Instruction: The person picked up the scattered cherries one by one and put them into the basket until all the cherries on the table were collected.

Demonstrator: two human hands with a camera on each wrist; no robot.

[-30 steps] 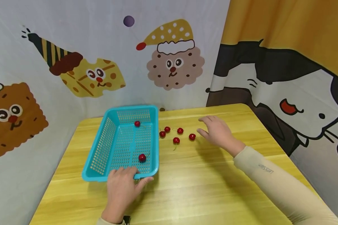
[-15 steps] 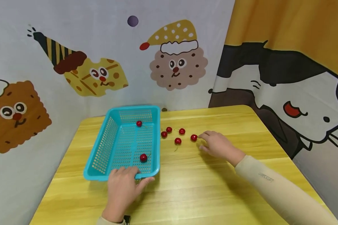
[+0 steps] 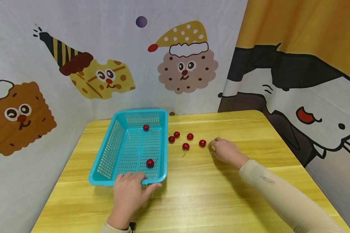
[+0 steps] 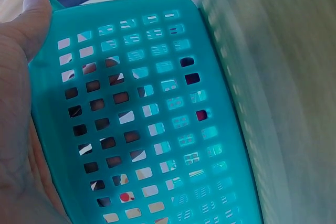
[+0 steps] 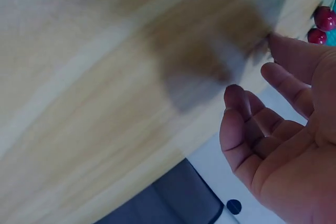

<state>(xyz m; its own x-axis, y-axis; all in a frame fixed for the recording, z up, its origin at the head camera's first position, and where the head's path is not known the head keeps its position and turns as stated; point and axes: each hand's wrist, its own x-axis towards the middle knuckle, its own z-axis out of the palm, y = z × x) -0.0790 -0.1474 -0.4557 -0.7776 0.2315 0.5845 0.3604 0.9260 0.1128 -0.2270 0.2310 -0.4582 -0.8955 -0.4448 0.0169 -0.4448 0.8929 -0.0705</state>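
Observation:
My left hand (image 3: 129, 193) grips the near rim of a turquoise plastic basket (image 3: 104, 155), fingers over the edge and thumb along the outside. Two red cherries lie inside, one cherry (image 3: 146, 127) toward the back and another cherry (image 3: 150, 163) near the front. Right of the basket, several stemmed cherries are scattered on the wooden table. My right hand (image 3: 226, 151) is at the rightmost cherry (image 3: 202, 143), its thumb and forefinger pinching the stem end. In the right wrist view the other fingers (image 5: 236, 129) curl loosely; the pinched tip is mostly hidden there.
Between basket and right hand lie a cherry (image 3: 185, 146), a cherry (image 3: 190, 136) and a close pair, one of them a cherry (image 3: 171, 139) beside the basket wall. Behind the table (image 3: 192, 197) hangs a cartoon-printed cloth (image 3: 110, 26).
My right hand has come down toward the table, and its thumb and fingers have closed together at the rightmost cherry's stem. The left hand keeps its grip on the basket.

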